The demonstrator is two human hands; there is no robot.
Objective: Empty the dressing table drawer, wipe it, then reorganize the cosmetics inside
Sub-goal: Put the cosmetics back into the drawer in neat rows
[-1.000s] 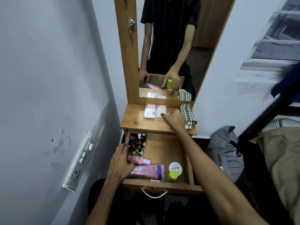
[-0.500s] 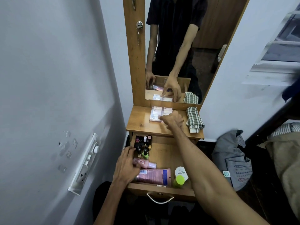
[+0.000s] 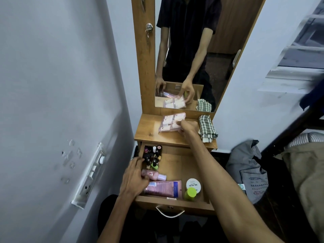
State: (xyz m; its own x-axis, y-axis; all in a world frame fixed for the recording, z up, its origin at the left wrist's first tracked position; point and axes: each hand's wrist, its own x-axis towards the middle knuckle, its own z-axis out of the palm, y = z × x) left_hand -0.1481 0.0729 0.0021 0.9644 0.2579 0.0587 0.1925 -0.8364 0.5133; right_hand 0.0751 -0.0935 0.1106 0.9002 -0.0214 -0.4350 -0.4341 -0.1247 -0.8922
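- Since a second ago, my right grip [image 3: 188, 127] has pinched the flat pink sachet pack [image 3: 171, 122], tilting it on the wooden bench [image 3: 149, 132], frame centre.
- My left grip [image 3: 134, 178] rests curled on the pink bottle [image 3: 152, 174] in the open wooden drawer [image 3: 175, 203], lower centre.

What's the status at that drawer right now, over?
Right hand grips pink packet on tabletop. Left hand rests on pink bottle in open drawer. Drawer still holds cosmetics; checked cloth unused. Nothing blocking.

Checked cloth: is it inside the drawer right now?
No, the checked cloth lies folded on the dressing table top, right of the pink packet, while the open drawer sits below.
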